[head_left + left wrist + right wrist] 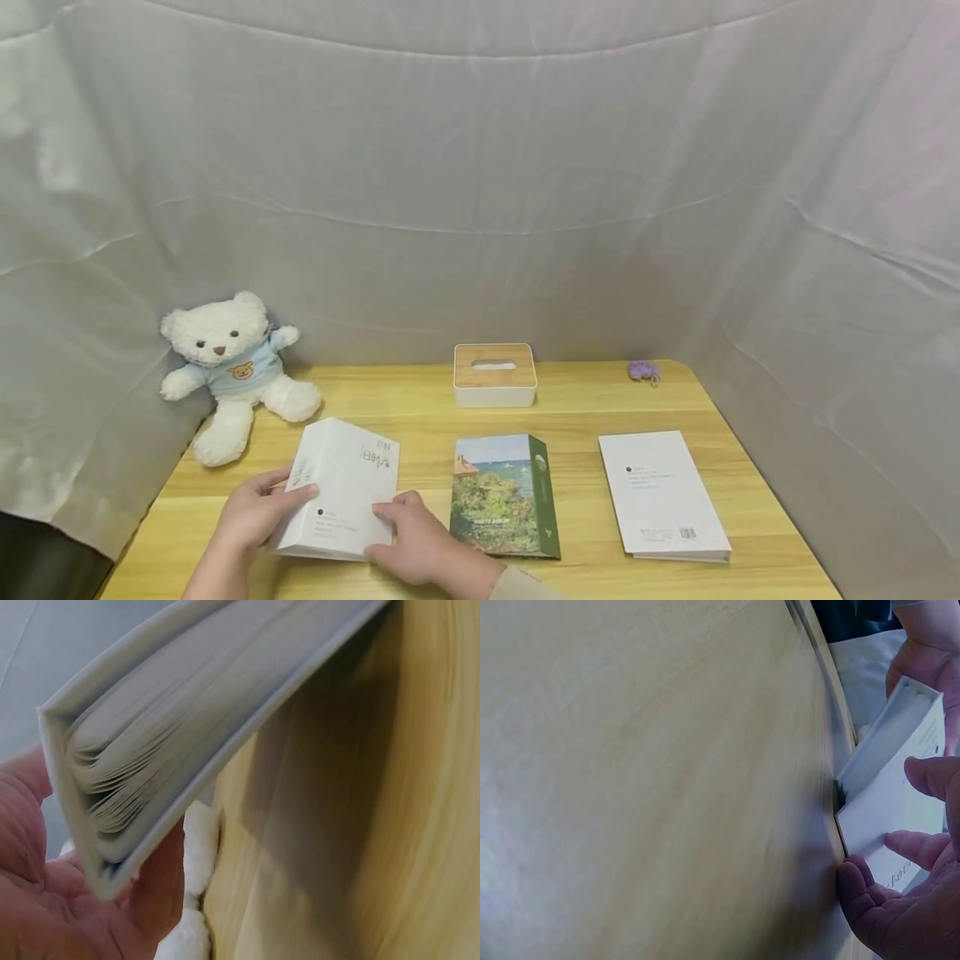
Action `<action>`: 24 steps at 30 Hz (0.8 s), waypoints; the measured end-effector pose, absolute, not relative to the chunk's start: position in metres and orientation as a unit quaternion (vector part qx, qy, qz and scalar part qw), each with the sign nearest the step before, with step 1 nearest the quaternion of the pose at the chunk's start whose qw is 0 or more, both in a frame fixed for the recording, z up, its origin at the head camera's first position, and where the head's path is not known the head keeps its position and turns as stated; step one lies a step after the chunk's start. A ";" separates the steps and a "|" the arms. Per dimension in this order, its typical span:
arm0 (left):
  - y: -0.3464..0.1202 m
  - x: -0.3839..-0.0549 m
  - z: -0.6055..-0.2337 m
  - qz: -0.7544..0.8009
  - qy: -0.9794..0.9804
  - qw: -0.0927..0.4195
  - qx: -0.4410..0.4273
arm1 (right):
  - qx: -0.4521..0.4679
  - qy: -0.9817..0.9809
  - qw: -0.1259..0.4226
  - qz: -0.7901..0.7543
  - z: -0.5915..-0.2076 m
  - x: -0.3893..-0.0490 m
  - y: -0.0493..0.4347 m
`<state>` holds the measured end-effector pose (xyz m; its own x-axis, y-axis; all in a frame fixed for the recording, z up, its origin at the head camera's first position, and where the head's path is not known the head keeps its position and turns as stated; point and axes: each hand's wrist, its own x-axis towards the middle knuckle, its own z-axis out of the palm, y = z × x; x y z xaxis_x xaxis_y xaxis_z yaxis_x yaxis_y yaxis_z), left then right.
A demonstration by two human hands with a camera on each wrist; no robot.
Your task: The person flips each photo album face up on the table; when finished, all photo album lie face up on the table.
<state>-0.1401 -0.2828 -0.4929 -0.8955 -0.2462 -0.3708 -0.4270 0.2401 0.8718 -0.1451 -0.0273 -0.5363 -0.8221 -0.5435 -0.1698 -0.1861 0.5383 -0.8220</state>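
White album (347,498) pinched at spine (310,454) by left hand (257,512); touched by right hand (418,542) (grip can't be told); covers (225,756) best kept squeezed together

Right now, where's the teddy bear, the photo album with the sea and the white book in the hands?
Teddy bear (243,379): head view, on its blue top.
Photo album (495,496): head view, on its picture cover.
White book (347,485): head view, on its cover.

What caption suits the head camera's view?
Bare left hand gripping a white, rectangular hardcover book by its spine, bare right hand touching its cover.
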 end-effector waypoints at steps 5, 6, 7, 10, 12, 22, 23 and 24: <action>-0.294 -0.137 -0.500 0.528 0.813 0.090 -0.228 | -0.209 0.865 0.203 -0.409 -0.537 -0.144 -0.029; -0.296 -0.137 -0.501 0.525 0.814 0.092 -0.230 | -0.208 0.867 0.202 -0.404 -0.537 -0.144 -0.029; -0.298 -0.136 -0.502 0.522 0.815 0.094 -0.231 | -0.210 0.869 0.200 -0.400 -0.538 -0.144 -0.030; -0.302 -0.135 -0.507 0.519 0.817 0.095 -0.232 | -0.221 0.877 0.194 -0.381 -0.538 -0.144 -0.030; -0.304 -0.134 -0.510 0.521 0.816 0.095 -0.231 | -0.232 0.880 0.189 -0.368 -0.538 -0.143 -0.030; -0.299 -0.132 -0.517 0.498 0.827 0.097 -0.241 | -0.268 0.881 0.191 -0.339 -0.535 -0.140 -0.030; -0.298 -0.132 -0.516 0.495 0.829 0.094 -0.241 | -0.269 0.881 0.193 -0.338 -0.535 -0.140 -0.030; -0.298 -0.132 -0.516 0.492 0.831 0.092 -0.242 | -0.269 0.880 0.195 -0.338 -0.535 -0.140 -0.030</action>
